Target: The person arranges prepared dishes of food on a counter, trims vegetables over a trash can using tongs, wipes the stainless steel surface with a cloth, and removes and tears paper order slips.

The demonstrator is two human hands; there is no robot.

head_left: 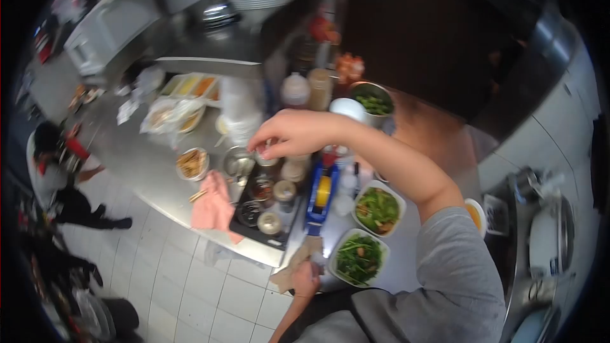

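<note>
My right hand (289,134) reaches across the counter, its fingers bent down and drawn together over a tray of seasoning jars (287,189). Whatever lies between those fingertips is too blurred to make out. Beside them is a metal bowl (239,164). Low in the view, my left hand (306,279) is closed on a brown paper-like sheet (293,265) at the counter's edge. A blue tape dispenser (323,192) with yellow tape lies just beyond it. Two white containers of cooked greens, one nearer (359,258) and one farther (379,209), stand to its right.
A pink cloth (216,205) hangs at the counter edge near a bowl of brown strips (192,163). Stacked clear cups (240,111), sauce bottles (296,91) and a metal pot of greens (373,100) stand behind. Another person (60,165) is at far left.
</note>
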